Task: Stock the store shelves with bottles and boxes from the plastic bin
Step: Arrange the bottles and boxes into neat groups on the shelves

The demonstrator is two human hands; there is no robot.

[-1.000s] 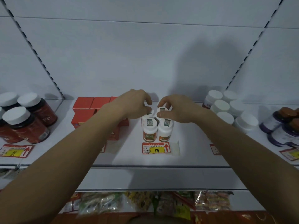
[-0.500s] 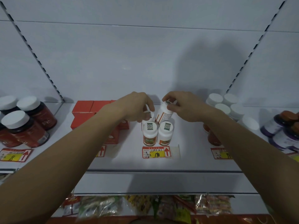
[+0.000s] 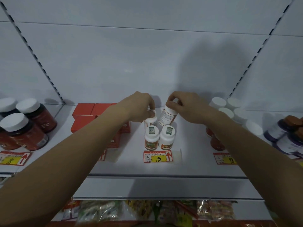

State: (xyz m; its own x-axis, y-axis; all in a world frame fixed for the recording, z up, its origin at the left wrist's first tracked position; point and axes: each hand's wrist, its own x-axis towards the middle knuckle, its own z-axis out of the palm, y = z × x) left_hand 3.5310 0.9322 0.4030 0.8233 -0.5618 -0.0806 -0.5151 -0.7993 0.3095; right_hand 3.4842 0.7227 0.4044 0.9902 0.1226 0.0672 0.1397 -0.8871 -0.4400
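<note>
Two small white bottles (image 3: pixel 151 138) with green-marked caps stand side by side at the front of the white shelf (image 3: pixel 164 169), behind a red price tag (image 3: pixel 158 156). My left hand (image 3: pixel 139 107) grips the cap of a third white bottle (image 3: pixel 150 122) standing upright behind the front left one. My right hand (image 3: pixel 185 105) holds the cap end of a fourth white bottle (image 3: pixel 168 116), which is lifted and tilted, its base pointing down toward the gap behind the front right bottle. The plastic bin is out of view.
Red boxes (image 3: pixel 85 115) sit left of the white bottles, partly behind my left forearm. Dark red jars (image 3: pixel 24 128) with white lids stand far left. White-lidded jars (image 3: pixel 229 108) and purple bottles (image 3: pixel 287 133) stand at the right. Packaged snacks (image 3: pixel 147 210) fill the lower shelf.
My right hand has raised its bottle off the shelf and tipped it further. My left hand stays on the back left bottle's cap. The camera has tilted slightly upward.
</note>
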